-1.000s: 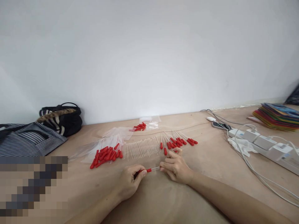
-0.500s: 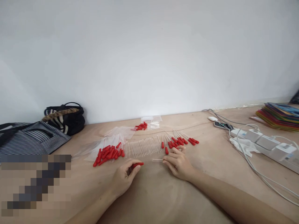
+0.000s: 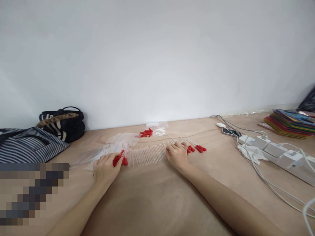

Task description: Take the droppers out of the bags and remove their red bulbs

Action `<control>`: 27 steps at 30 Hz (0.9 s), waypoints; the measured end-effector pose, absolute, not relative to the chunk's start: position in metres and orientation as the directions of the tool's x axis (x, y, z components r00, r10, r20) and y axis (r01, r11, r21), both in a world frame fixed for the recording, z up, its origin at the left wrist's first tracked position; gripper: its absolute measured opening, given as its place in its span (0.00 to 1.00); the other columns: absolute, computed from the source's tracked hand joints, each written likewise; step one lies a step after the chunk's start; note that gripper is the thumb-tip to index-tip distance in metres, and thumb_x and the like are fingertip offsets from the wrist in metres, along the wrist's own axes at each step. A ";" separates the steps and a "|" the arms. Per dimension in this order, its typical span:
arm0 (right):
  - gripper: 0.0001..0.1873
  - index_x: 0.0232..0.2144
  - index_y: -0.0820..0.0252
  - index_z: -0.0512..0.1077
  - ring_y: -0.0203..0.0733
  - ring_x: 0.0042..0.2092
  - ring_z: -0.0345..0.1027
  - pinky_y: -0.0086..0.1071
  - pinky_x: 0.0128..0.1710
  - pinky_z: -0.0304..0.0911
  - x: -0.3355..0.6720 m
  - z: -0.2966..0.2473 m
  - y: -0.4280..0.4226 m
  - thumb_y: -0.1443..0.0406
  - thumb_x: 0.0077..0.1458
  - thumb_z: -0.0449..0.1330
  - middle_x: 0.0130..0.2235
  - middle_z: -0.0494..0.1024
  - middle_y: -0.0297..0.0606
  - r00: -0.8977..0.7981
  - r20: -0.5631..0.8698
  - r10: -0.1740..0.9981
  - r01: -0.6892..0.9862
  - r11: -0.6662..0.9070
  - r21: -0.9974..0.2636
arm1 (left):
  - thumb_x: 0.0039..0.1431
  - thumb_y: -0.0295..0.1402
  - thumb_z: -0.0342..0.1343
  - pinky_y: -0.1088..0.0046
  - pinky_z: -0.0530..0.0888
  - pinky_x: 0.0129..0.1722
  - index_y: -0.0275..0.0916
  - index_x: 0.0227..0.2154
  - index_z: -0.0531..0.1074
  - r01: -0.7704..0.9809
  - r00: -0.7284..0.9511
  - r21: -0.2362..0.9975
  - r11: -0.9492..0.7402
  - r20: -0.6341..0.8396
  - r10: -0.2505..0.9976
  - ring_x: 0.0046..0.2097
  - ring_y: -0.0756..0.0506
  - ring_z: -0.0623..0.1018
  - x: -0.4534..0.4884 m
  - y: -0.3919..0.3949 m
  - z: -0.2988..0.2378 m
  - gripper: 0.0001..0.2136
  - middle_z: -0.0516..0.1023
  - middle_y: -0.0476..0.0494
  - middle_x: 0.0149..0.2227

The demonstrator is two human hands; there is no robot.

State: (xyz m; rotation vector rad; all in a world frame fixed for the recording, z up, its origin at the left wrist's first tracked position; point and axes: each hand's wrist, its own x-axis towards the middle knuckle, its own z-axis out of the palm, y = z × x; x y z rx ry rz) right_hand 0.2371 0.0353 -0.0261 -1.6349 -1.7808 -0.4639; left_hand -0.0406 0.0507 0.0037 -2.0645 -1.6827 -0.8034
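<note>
My left hand (image 3: pixel 106 167) is over the pile of red rubber bulbs (image 3: pixel 118 160). Its fingers and thumb are curled around red rubber; which bulb they grip is partly hidden. A row of thin clear glass tubes (image 3: pixel 147 155) lies side by side between my hands. At the row's right end my right hand (image 3: pixel 177 156) reaches down, fingers bent and closed on a glass tube, mostly covered by the hand. Glass droppers with red bulbs (image 3: pixel 200 148) fan out just beyond the right hand, some behind it.
Clear plastic bags (image 3: pixel 123 139) lie behind the bulb pile. More red bulbs (image 3: pixel 146 132) and a bag of tubes (image 3: pixel 160 131) are near the wall. Striped and black bags (image 3: pixel 62 123) sit left. To the right are a phone (image 3: pixel 231 132), a power strip (image 3: pixel 278 152), cables and coloured folders (image 3: pixel 290 123).
My left hand has moved left and forward, carrying a red bulb to the pile. My right hand has shifted forward and left with the tube to the row. The view has turned slightly right.
</note>
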 end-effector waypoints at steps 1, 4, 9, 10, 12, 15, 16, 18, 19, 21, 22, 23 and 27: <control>0.11 0.22 0.58 0.71 0.40 0.36 0.61 0.41 0.44 0.38 0.234 -0.026 0.039 0.68 0.53 0.51 0.27 0.76 0.35 0.002 0.637 0.771 0.979 0.129 -0.159 | 0.52 0.39 0.47 0.64 0.63 0.35 0.39 0.30 0.73 0.982 0.129 0.027 -0.185 0.621 0.773 0.37 0.39 0.74 -0.041 0.051 0.005 0.12 0.78 0.42 0.32; 0.12 0.23 0.59 0.72 0.42 0.38 0.61 0.42 0.44 0.38 0.229 -0.027 0.046 0.68 0.54 0.50 0.30 0.76 0.38 0.007 0.559 0.829 0.987 0.085 -0.139 | 0.53 0.39 0.48 0.64 0.60 0.35 0.39 0.32 0.74 0.992 0.119 -0.046 -0.115 0.600 0.791 0.38 0.39 0.74 -0.041 0.050 0.004 0.12 0.79 0.41 0.35; 0.15 0.23 0.60 0.73 0.45 0.38 0.61 0.42 0.42 0.40 0.225 -0.027 0.044 0.63 0.55 0.50 0.31 0.76 0.42 0.015 0.515 0.857 0.987 0.069 -0.144 | 0.53 0.40 0.49 0.65 0.59 0.34 0.39 0.34 0.74 0.992 0.128 -0.084 -0.096 0.594 0.795 0.40 0.38 0.71 -0.043 0.051 0.000 0.13 0.77 0.41 0.39; 0.17 0.23 0.60 0.73 0.45 0.39 0.61 0.42 0.42 0.41 0.225 -0.026 0.041 0.60 0.55 0.50 0.32 0.76 0.42 0.015 0.500 0.866 0.986 0.070 -0.151 | 0.53 0.40 0.49 0.66 0.60 0.34 0.39 0.34 0.74 0.991 0.132 -0.085 -0.101 0.606 0.785 0.40 0.38 0.71 -0.044 0.051 -0.001 0.13 0.76 0.41 0.39; 0.20 0.24 0.59 0.74 0.46 0.40 0.61 0.42 0.42 0.41 0.226 -0.023 0.036 0.55 0.55 0.49 0.32 0.76 0.43 0.021 0.464 0.886 0.982 0.070 -0.177 | 0.53 0.41 0.50 0.66 0.60 0.33 0.39 0.34 0.75 0.989 0.145 -0.085 -0.118 0.636 0.758 0.40 0.38 0.70 -0.047 0.052 -0.003 0.13 0.76 0.41 0.38; 0.19 0.25 0.58 0.74 0.46 0.41 0.61 0.41 0.42 0.42 0.234 -0.017 0.030 0.57 0.56 0.48 0.33 0.76 0.41 0.068 0.414 0.908 0.973 0.032 -0.229 | 0.53 0.41 0.50 0.65 0.61 0.33 0.39 0.32 0.75 0.984 0.167 -0.078 -0.159 0.710 0.685 0.39 0.38 0.70 -0.048 0.050 -0.007 0.13 0.75 0.39 0.38; 0.18 0.26 0.57 0.74 0.46 0.41 0.62 0.41 0.41 0.42 0.238 -0.016 0.029 0.59 0.56 0.47 0.34 0.76 0.40 0.089 0.401 0.912 0.971 0.011 -0.240 | 0.54 0.41 0.50 0.65 0.62 0.34 0.39 0.32 0.75 0.979 0.182 -0.073 -0.191 0.737 0.651 0.39 0.38 0.70 -0.046 0.049 -0.008 0.13 0.75 0.39 0.38; 0.15 0.28 0.57 0.74 0.45 0.41 0.62 0.40 0.41 0.42 0.246 -0.013 0.029 0.61 0.55 0.48 0.35 0.76 0.39 0.123 0.375 0.919 0.967 -0.025 -0.255 | 0.55 0.39 0.49 0.64 0.64 0.37 0.39 0.30 0.75 0.955 0.227 -0.058 -0.291 0.774 0.592 0.40 0.38 0.70 -0.038 0.044 -0.011 0.12 0.74 0.39 0.37; 0.14 0.29 0.56 0.73 0.45 0.41 0.63 0.40 0.41 0.43 0.249 -0.012 0.030 0.61 0.55 0.49 0.35 0.76 0.39 0.133 0.364 0.922 0.965 -0.037 -0.259 | 0.55 0.38 0.49 0.63 0.64 0.38 0.39 0.30 0.75 0.932 0.264 -0.051 -0.359 0.775 0.575 0.40 0.39 0.70 -0.032 0.041 -0.012 0.12 0.74 0.39 0.37; 0.13 0.30 0.56 0.74 0.44 0.41 0.63 0.39 0.40 0.43 0.253 -0.010 0.032 0.61 0.53 0.50 0.35 0.76 0.40 0.142 0.344 0.928 0.966 -0.053 -0.254 | 0.55 0.36 0.49 0.63 0.65 0.40 0.39 0.29 0.74 0.862 0.361 -0.038 -0.506 0.747 0.558 0.39 0.41 0.70 -0.016 0.033 -0.014 0.10 0.74 0.40 0.36; 0.13 0.30 0.57 0.74 0.45 0.41 0.63 0.39 0.40 0.44 0.253 -0.009 0.033 0.61 0.53 0.51 0.35 0.76 0.41 0.143 0.337 0.930 0.968 -0.059 -0.246 | 0.56 0.35 0.49 0.63 0.65 0.41 0.40 0.29 0.74 0.816 0.418 -0.030 -0.577 0.719 0.555 0.39 0.42 0.70 -0.008 0.028 -0.015 0.09 0.73 0.41 0.36; 0.13 0.29 0.57 0.74 0.45 0.41 0.64 0.39 0.40 0.44 0.252 -0.009 0.035 0.61 0.52 0.51 0.35 0.76 0.42 0.142 0.332 0.932 0.970 -0.065 -0.234 | 0.56 0.34 0.49 0.64 0.66 0.42 0.40 0.29 0.74 0.774 0.466 -0.019 -0.633 0.695 0.548 0.40 0.42 0.71 0.000 0.024 -0.016 0.09 0.73 0.42 0.36; 0.13 0.23 0.61 0.74 0.50 0.40 0.65 0.41 0.38 0.45 0.243 -0.007 0.041 0.63 0.50 0.52 0.31 0.76 0.47 0.146 0.306 0.941 0.976 -0.087 -0.201 | 0.56 0.33 0.49 0.63 0.67 0.44 0.40 0.34 0.72 0.682 0.556 0.066 -0.728 0.600 0.575 0.44 0.42 0.70 0.027 0.015 -0.019 0.07 0.72 0.41 0.40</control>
